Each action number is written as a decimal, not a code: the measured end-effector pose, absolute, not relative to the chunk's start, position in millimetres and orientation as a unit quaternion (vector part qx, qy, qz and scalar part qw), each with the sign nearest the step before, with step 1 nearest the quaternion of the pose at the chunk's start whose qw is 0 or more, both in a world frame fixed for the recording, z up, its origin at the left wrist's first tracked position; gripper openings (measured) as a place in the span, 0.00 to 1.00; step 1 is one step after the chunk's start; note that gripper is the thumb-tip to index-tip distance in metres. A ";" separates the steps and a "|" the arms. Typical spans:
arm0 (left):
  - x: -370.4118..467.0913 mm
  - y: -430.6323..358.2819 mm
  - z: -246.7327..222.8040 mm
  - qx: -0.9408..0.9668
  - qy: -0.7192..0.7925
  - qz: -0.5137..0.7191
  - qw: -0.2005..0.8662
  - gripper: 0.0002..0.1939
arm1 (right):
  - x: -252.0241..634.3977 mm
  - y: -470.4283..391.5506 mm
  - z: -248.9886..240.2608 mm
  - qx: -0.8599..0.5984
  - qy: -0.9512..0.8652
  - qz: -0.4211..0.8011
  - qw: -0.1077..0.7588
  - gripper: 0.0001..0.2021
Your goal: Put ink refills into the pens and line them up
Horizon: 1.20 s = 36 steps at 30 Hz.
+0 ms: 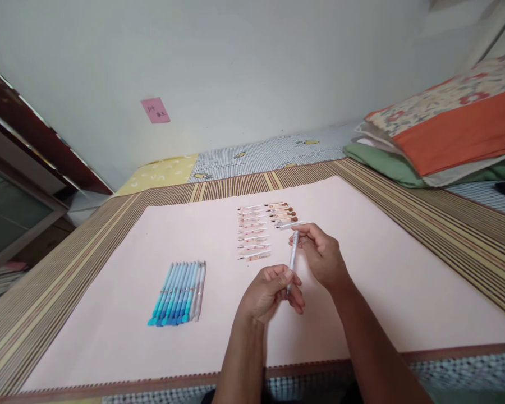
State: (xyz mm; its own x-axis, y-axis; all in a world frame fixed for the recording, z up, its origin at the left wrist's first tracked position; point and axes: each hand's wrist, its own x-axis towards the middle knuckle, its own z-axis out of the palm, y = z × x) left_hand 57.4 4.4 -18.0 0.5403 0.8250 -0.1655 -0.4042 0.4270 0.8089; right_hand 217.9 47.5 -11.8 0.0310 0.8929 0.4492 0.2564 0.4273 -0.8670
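Note:
A slim pale pen (293, 252) stands nearly upright between my two hands over the pink sheet. My left hand (269, 289) grips its lower end between thumb and fingers. At its upper end, the fingers of my right hand (322, 252) are closed around the tip, partly hiding it. Just beyond lie a column of pink-patterned pen barrels with thin refills (255, 232) and a shorter column of brown-ended pen parts (284, 215). To the left, a neat row of blue pens (174, 294) lies side by side, with clear ones (198, 292) at its right end.
The pink sheet (122, 269) lies on a striped mat (67, 269). Folded bedding (458, 123) is piled at the right. A pink note (155, 110) sticks to the wall behind. Checked cloth (252, 157) runs along the wall.

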 end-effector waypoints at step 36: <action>56.1 6.4 -17.0 0.374 0.279 0.411 0.783 0.21 | 204.7 46.9 -15.7 -0.491 -0.662 0.228 0.519 0.20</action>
State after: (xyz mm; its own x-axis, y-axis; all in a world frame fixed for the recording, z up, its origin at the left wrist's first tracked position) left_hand 56.1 6.4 -17.0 0.5076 0.8518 -0.1294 -0.4347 0.3829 0.8151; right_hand 204.7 46.9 -15.7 0.0205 0.8861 0.4631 0.4128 0.4144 -0.8111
